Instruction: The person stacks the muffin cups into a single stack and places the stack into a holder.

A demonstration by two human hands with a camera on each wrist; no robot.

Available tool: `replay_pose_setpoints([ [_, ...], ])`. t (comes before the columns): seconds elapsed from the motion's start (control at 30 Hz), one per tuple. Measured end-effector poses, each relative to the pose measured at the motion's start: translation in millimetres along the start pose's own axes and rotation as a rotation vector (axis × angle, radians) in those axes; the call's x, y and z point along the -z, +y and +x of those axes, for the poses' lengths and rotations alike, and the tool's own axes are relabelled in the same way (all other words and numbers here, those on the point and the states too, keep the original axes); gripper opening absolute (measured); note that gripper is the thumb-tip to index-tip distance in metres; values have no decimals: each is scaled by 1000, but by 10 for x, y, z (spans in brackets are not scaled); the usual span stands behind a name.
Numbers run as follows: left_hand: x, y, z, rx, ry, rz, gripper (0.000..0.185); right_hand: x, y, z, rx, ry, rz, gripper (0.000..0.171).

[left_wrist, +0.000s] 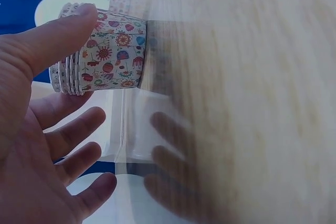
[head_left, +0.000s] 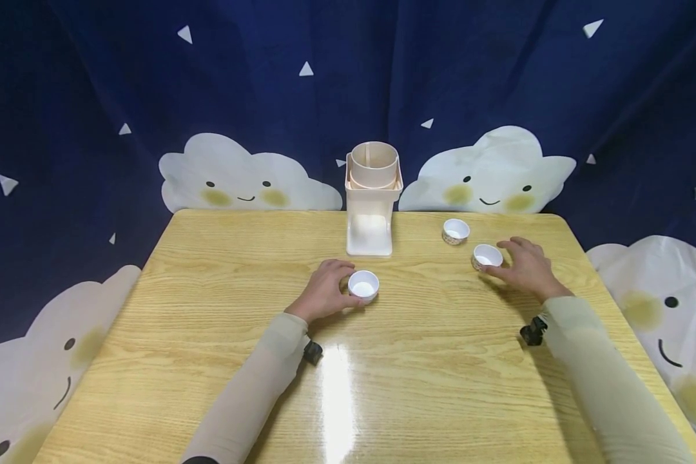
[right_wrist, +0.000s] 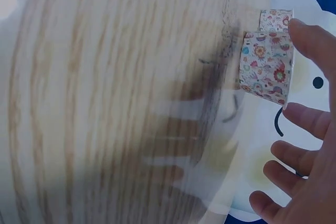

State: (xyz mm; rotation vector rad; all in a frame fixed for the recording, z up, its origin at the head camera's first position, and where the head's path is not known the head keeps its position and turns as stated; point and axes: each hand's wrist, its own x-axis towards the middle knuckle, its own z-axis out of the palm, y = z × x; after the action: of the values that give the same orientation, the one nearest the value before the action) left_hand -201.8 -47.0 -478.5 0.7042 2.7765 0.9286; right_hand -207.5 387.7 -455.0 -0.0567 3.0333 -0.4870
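Fingers of the left hand [head_left: 323,295] curl loosely beside the near cup [head_left: 363,284], thumb touching; right hand [head_left: 526,267] likewise touches another cup [head_left: 487,256]. Pinch each wall gently; paper crumples.

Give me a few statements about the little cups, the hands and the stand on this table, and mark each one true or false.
1. Three small cups stand on the wooden table. True: one by the left hand, one by the right hand, one further back.
2. The left hand's cup lies tipped on its side. False: it stands upright, its white inside facing up.
3. The right hand touches the cup nearest it. True.
4. The beige stand sits at the table's near edge. False: it stands at the far edge, before the curtain.
5. The cups are plain white outside. False: the wrist views show a flowery print.
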Motion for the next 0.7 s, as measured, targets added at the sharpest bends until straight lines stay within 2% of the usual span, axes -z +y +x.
replay_pose_setpoints([
  [0.7,-12,2,-10,3,11,-13,71,-74,-29,19,-4,31,31,68],
])
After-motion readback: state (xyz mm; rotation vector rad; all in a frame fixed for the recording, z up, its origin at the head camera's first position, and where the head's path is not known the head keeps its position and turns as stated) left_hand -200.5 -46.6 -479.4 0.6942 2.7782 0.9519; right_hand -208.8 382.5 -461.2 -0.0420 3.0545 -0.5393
